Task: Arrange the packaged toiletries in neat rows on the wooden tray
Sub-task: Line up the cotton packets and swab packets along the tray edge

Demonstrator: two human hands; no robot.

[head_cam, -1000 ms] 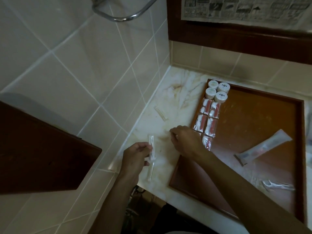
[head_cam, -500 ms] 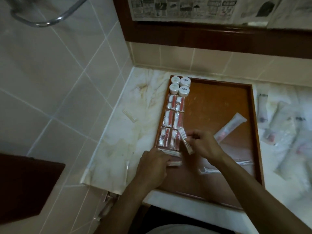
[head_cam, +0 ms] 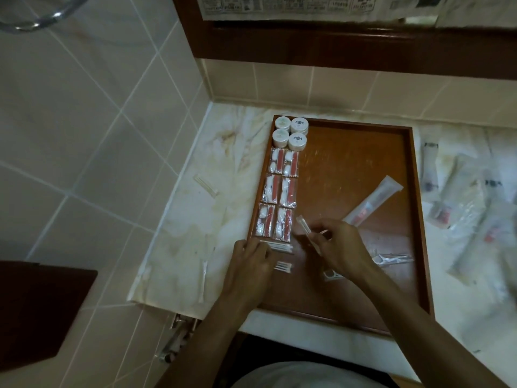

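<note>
The wooden tray (head_cam: 361,152) lies on the marble counter. Down its left side run several white round jars (head_cam: 291,133) and, below them, several red-and-white sachets (head_cam: 278,191) in two columns. My left hand (head_cam: 251,264) rests on thin clear packets (head_cam: 279,246) just below the sachets, and another small packet (head_cam: 284,266) lies beside its fingers. My right hand (head_cam: 340,249) pinches a slim clear stick packet (head_cam: 306,231), tilted over the tray. A long toothbrush sachet (head_cam: 373,200) lies diagonally on the tray, with floss picks (head_cam: 391,259) near its right side.
Several loose sachets (head_cam: 461,205) are scattered on the counter right of the tray. Two thin packets (head_cam: 205,184) (head_cam: 202,278) lie on the marble to the left. A tiled wall stands left, a dark wooden panel (head_cam: 36,309) at lower left, a dark wood frame behind.
Both hands came from the counter at the left onto the tray. The left hand set its thin packet below the sachets; the right hand now holds a stick packet.
</note>
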